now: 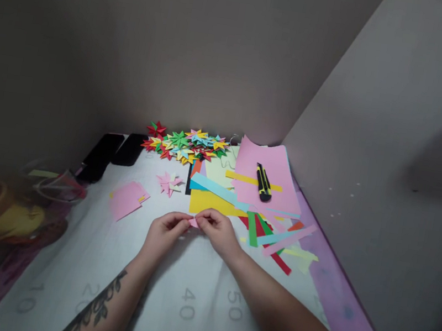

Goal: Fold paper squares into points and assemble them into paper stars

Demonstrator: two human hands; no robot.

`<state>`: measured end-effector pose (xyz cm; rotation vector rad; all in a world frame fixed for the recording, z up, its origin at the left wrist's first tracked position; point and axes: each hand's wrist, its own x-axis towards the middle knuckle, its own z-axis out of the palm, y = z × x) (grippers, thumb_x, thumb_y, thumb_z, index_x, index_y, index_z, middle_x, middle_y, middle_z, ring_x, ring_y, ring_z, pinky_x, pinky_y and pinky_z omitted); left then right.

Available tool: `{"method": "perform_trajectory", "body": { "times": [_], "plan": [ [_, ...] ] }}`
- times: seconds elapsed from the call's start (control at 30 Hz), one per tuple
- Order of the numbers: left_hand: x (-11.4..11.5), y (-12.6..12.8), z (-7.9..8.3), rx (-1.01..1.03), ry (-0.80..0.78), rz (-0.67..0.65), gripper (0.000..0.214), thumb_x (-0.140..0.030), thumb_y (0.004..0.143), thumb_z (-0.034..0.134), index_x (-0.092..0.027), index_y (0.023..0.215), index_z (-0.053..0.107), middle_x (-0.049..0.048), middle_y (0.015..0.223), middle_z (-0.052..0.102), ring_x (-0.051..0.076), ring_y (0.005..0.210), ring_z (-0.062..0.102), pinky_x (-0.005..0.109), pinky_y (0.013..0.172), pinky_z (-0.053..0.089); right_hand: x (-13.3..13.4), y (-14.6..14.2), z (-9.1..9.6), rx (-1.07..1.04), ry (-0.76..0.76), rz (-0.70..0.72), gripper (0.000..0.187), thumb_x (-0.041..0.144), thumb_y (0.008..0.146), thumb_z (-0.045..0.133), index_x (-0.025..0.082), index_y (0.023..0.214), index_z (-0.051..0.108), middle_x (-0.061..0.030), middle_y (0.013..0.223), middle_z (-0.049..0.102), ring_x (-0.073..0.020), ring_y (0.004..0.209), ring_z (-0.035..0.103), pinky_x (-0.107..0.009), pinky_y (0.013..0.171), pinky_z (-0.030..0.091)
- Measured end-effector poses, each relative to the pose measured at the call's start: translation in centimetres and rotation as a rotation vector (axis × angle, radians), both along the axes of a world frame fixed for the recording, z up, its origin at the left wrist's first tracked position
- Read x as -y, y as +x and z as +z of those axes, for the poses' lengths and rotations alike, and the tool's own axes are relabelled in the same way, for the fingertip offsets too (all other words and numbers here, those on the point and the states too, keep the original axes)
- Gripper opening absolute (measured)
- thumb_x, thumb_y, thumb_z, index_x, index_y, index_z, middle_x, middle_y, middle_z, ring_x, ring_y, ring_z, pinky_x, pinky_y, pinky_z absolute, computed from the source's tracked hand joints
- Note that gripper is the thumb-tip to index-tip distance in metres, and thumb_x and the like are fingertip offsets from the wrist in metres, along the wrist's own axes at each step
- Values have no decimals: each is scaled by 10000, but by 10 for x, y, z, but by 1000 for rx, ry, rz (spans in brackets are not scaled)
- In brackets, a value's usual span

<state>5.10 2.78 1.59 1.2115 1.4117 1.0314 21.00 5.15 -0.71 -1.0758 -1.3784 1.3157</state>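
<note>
A small piece of pink paper (pixel 194 222) is pinched between both hands, above the middle of the white table cover. My left hand (pixel 166 229) grips its left side with thumb and fingers closed. On the right side, my right hand (pixel 217 231) holds it the same way, fingertips almost meeting the left ones. Most of the paper is hidden by the fingers, so its folds cannot be made out. Beyond the hands lies a pink and pale yellow folded paper star (pixel 169 184). Pink paper squares (pixel 126 204) rest to the left.
A heap of colourful paper stars (pixel 182 145) sits by the wall. A black and yellow utility knife (pixel 263 182) lies on pink sheets (pixel 247 158). Paper strips (pixel 272 238) are scattered at right. Two dark phones (pixel 129 150) and a blurred clear cup (pixel 62 185) stand left.
</note>
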Motion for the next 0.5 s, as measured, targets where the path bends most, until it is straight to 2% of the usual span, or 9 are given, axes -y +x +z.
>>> {"method": "perform_trajectory", "body": {
  "times": [0.13,0.33,0.5],
  "plan": [
    [0,1,-1,2,6,-15,214,-344,730,664,-166,838,711,46,809,726,162,736,650,234,664,503,0,1,1,3,13,36,129,309,792,597,184,789,629,2,695,592,-124,619,535,-245,584,427],
    [1,1,-2,5,-8,-57,180,-321,741,657,-175,831,712,28,780,718,138,685,627,216,630,491,2,3,12,192,221,-1,124,203,823,550,188,708,597,-6,718,578,-139,708,544,-254,659,415],
    [1,1,-2,22,-9,-62,177,-325,738,662,-169,807,709,28,756,711,136,679,622,214,622,488,2,4,14,205,260,51,117,198,834,551,190,733,609,-10,728,595,-142,718,556,-255,665,422]
  ]
}}
